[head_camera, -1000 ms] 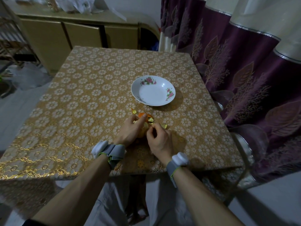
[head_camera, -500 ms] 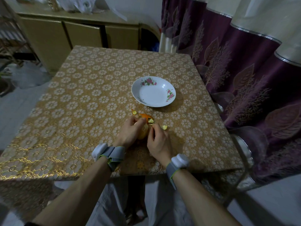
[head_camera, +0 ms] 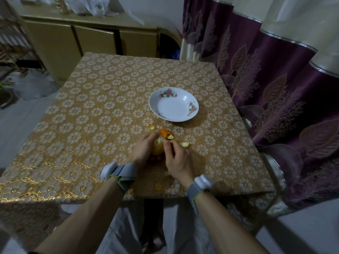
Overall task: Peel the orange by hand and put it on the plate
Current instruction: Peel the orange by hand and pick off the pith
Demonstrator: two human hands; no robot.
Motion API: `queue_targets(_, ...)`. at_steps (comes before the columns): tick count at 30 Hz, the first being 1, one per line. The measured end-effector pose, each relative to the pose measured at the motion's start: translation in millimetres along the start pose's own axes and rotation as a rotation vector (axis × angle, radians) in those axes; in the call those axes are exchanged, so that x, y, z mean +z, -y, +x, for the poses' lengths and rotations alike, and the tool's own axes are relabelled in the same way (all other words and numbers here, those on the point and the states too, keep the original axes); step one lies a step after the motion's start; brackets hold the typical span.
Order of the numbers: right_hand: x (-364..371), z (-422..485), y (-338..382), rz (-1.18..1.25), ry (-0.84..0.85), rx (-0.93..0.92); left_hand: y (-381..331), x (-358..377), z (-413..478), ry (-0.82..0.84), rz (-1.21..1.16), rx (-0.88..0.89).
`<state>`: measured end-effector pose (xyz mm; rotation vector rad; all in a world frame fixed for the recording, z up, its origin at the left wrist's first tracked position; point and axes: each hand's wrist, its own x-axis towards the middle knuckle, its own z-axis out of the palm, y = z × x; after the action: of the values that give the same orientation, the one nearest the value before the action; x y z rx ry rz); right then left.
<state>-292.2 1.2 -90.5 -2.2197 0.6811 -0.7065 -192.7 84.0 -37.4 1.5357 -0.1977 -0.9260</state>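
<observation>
More pale flesh shows on the orange [head_camera: 158, 146] than 1 second ago. The left hand [head_camera: 143, 150] cups it low over the bench [head_camera: 91, 125], while the right hand [head_camera: 177, 159] seems to pinch the peel flap [head_camera: 166, 133]. Peeling is mid-way. Next, I'd judge, that flap needs tearing free. The plate [head_camera: 174, 109] stands near, beyond the hands.

A square table [head_camera: 102, 114] covered in a shiny gold cloth with a repeating white flower pattern fills the middle of the scene. Down the right side hangs a dark purple curtain [head_camera: 271, 92] printed with leaves and branches, with a cream band [head_camera: 297, 21] across its top. Beyond the far edge of the table stands a low tan cabinet [head_camera: 95, 43] with crumpled white plastic [head_camera: 91, 6] on top. At far left, a wooden rack [head_camera: 11, 44] and a pale plastic bag [head_camera: 31, 85] sit on the grey floor [head_camera: 16, 125].
</observation>
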Motion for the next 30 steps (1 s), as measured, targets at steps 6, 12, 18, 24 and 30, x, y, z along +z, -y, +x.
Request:
queue_targets(6,8,0,-7,-0.076,-0.044,-0.050,-1,1,0,0.024,0.060,0.027)
queue_targets(12,8,0,-3,-0.116,-0.054,0.037,2,1,3,0.041,0.079,0.037)
queue_targets(18,1,2,-3,0.024,-0.051,0.090,2,-1,3,0.033,-0.018,-0.009)
queue_targets(24,1,3,-2,-0.026,0.006,0.073,4,0,7,0.008,-0.037,-0.019)
queue_targets(30,9,1,-4,-0.072,-0.005,0.047,4,1,9,0.006,0.022,-0.020)
